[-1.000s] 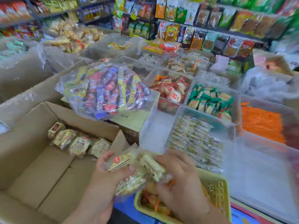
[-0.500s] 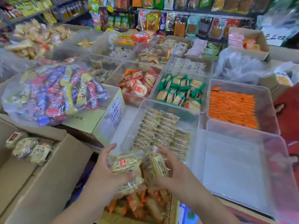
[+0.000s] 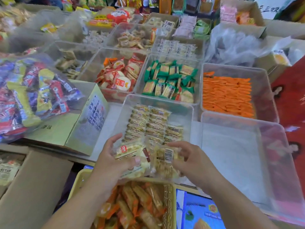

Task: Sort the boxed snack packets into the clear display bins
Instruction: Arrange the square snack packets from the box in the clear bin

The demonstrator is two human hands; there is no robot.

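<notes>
The left hand (image 3: 110, 162) and right hand (image 3: 194, 161), fingers (image 3: 115, 138) curled round a bundle of pale snack packets (image 3: 130, 152), have carried it from over the cardboard box (image 3: 33, 179) to the near rim of the matching clear bin (image 3: 123, 116); placing looks next.

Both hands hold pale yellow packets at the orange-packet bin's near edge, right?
No. Head view: left hand and right hand hold pale yellow packets at the near edge of the bin of matching pale packets; the orange-packet bin sits farther right.
</notes>
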